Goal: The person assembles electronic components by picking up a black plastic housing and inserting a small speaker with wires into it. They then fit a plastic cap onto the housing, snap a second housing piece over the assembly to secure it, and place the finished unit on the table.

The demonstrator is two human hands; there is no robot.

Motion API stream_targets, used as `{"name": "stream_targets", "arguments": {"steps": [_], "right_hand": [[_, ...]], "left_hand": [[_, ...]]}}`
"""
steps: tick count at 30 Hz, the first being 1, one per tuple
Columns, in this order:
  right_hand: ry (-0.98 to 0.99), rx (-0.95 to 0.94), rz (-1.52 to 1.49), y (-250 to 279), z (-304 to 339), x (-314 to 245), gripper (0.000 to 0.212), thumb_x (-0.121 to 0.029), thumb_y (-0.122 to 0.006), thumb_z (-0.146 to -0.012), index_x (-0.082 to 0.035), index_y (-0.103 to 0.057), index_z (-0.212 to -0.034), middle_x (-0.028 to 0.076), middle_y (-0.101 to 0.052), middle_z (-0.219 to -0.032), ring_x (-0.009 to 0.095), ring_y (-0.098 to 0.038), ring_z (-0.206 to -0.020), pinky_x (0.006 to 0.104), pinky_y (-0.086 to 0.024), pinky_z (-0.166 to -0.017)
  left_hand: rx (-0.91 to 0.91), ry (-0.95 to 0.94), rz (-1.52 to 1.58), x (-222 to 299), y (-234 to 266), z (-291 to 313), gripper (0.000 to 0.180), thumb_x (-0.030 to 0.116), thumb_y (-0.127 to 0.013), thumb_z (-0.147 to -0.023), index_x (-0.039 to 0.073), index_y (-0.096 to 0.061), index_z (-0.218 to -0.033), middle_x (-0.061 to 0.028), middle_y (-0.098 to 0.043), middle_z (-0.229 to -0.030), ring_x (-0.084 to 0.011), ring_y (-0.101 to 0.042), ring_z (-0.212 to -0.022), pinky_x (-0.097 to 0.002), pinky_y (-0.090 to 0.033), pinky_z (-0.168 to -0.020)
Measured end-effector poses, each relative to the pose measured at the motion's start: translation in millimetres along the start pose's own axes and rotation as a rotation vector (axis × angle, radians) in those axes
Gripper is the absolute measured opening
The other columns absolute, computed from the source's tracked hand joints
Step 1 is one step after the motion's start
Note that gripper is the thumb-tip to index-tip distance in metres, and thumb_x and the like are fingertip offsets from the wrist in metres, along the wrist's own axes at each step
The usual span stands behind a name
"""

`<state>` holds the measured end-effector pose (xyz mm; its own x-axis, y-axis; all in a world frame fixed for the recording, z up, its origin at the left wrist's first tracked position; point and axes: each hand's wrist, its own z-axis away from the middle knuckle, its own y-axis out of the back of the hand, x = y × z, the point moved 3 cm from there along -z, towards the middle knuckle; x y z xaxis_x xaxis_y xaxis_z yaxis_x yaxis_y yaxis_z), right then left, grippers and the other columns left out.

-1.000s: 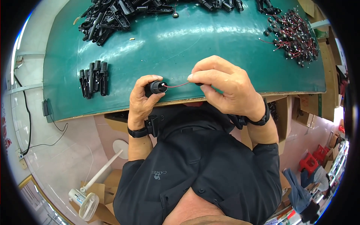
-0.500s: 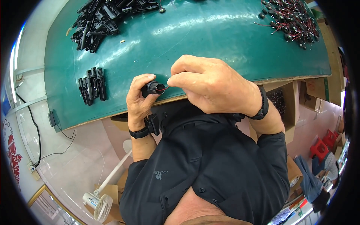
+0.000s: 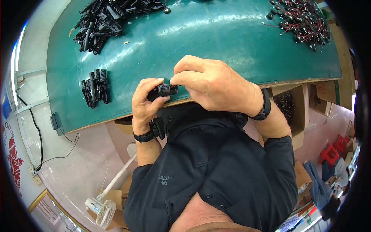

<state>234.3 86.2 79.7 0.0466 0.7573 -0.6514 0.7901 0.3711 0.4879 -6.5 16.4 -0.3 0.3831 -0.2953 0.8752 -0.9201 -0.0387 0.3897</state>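
Note:
My left hand (image 3: 142, 101) is wrapped around a black plastic tube (image 3: 167, 90) with a ribbed, threaded open end, held just above the table's near edge. The tube points to the right. My right hand (image 3: 220, 87) is closed in a pinch at the tube's mouth, thumb and fingertip pressed together. A bit of red wire (image 3: 171, 85) shows between those fingertips and the opening. How far it runs inside the tube is hidden.
On the green table (image 3: 154, 50), several similar black parts (image 3: 95, 88) lie in a row at the left. A larger heap of black housings (image 3: 102, 25) is at the far left. Small red-wired parts (image 3: 303, 23) are piled far right. An open carton (image 3: 297, 116) stands below the right edge.
The tube has turned so its ribbed side shows more and its mouth faces right. My right hand has shifted slightly left and up, staying pinched. Less red wire shows.

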Motion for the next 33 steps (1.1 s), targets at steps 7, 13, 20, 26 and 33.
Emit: {"name": "stream_targets", "arguments": {"steps": [7,13,20,26,33], "right_hand": [[-0.114,-0.008,-0.091,-17,6,9,0.031,0.011,-0.069,-0.082,-0.002,-0.071,-0.110,0.013,-0.068,-0.110,0.031,-0.071,-0.092,0.0377,-0.059,-0.075],[-0.196,0.012,-0.167,-33,7,12,0.033,0.011,-0.070,-0.085,-0.003,-0.071,-0.115,0.012,-0.068,-0.112,0.027,-0.070,-0.093,0.0340,-0.057,-0.078],[-0.304,0.017,-0.209,-46,9,14,0.036,0.008,-0.072,-0.087,-0.005,-0.072,-0.121,0.009,-0.068,-0.110,0.016,-0.065,-0.086,0.0288,-0.055,-0.076],[-0.384,-0.029,-0.279,-48,10,14,0.034,0.008,-0.072,-0.088,-0.004,-0.072,-0.120,0.008,-0.068,-0.107,0.014,-0.064,-0.084,0.0281,-0.054,-0.076],[-0.422,0.008,-0.298,-57,12,12,0.033,0.010,-0.070,-0.088,-0.002,-0.072,-0.119,0.008,-0.069,-0.109,0.013,-0.065,-0.086,0.0271,-0.055,-0.077]], "left_hand": [[0.003,0.019,0.028,8,9,2,0.054,0.009,-0.096,-0.069,0.004,-0.074,-0.118,-0.0097,-0.073,-0.105,-0.0218,-0.069,-0.095,-0.0330,-0.055,-0.086],[-0.015,0.027,-0.012,12,19,4,0.054,0.010,-0.096,-0.069,0.004,-0.074,-0.117,-0.0091,-0.074,-0.102,-0.0216,-0.070,-0.092,-0.0323,-0.055,-0.082],[-0.009,0.019,-0.001,9,25,8,0.053,0.010,-0.096,-0.069,0.004,-0.074,-0.117,-0.0091,-0.074,-0.101,-0.0218,-0.070,-0.091,-0.0324,-0.055,-0.082],[-0.020,0.014,-0.011,8,29,11,0.053,0.011,-0.095,-0.069,0.004,-0.074,-0.118,-0.0096,-0.074,-0.102,-0.0221,-0.070,-0.091,-0.0326,-0.055,-0.081],[-0.023,0.016,-0.042,11,33,11,0.052,0.012,-0.096,-0.069,0.003,-0.075,-0.115,-0.0103,-0.074,-0.100,-0.0225,-0.070,-0.089,-0.0318,-0.055,-0.079]]}}
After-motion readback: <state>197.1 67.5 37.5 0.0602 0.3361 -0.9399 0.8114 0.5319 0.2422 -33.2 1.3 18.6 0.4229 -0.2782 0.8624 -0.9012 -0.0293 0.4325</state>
